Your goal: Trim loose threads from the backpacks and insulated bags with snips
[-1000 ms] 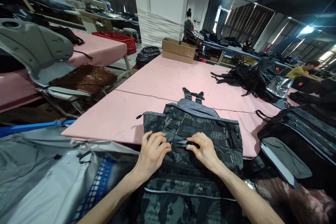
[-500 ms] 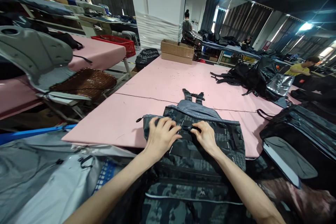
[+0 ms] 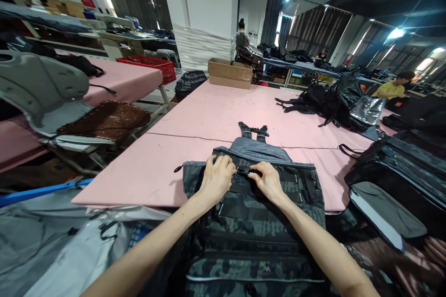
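A dark camouflage backpack (image 3: 240,227) lies along the pink table's near edge, its grey-edged top opening facing away from me and its lower part hanging toward me. My right hand (image 3: 267,182) pinches a small black buckle (image 3: 244,171) on a strap near the top of the bag. Close beside it, my left hand (image 3: 218,177) has its fingers curled down at the buckle's left end; what they grip is hidden beneath them. Beyond the opening, the shoulder straps (image 3: 253,132) stretch out on the table.
On the pink table (image 3: 195,111) stand a cardboard box (image 3: 230,73) and a heap of black bags (image 3: 334,102). Another camouflage bag (image 3: 397,185) is close on my right. Grey fabric (image 3: 69,250) hangs at left, near a chair (image 3: 52,88). Other people are farther back.
My left hand has gone from spread fingers to curled ones against the bag, beside the buckle. My right hand keeps its pinch. The view has shifted slightly.
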